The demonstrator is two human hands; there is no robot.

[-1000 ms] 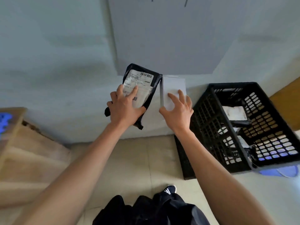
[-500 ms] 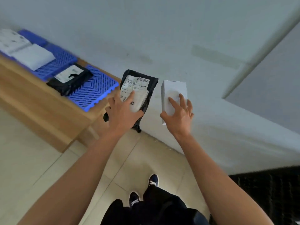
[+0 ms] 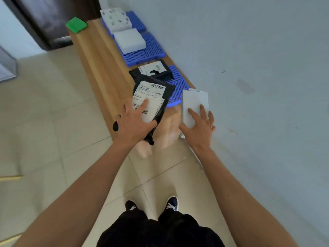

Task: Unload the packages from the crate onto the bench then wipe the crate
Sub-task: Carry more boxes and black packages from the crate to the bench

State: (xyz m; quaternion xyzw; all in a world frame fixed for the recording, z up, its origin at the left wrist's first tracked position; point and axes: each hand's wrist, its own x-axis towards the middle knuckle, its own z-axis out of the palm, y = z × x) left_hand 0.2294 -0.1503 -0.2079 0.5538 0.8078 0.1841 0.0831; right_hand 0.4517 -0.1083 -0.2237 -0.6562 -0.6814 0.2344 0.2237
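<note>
Packages in hand: a black mailer bag with white shipping labels and a plain white box are being held above the near end of the worktop.
Left hand: the left hand is gripping the near part of the black mailer bag, thumb lying across its right edge and index finger extending over the label; the remaining fingers are spreading along the left side.
Right hand: the right hand is gripping the near end of the white box, fingers lying on its top face and thumb wrapping its left edge.
Relation of the two: the bag and the box are being carried side by side, bag left, box right, apart from each other.
Packages on the worktop: a second black mailer is lying just beyond the held bag, partly on a blue slatted mat; a white padded parcel is resting on the next blue mat farther away; a white patterned parcel is lying at the far end on a third blue mat.
Worktop: a long wooden bench is running along the right-hand wall, from near right to far left.
Cloth: a green cloth is sitting on the far left corner of the worktop.
Person: dark shoes and dark trousers are showing at the bottom, standing on the tiled floor.
</note>
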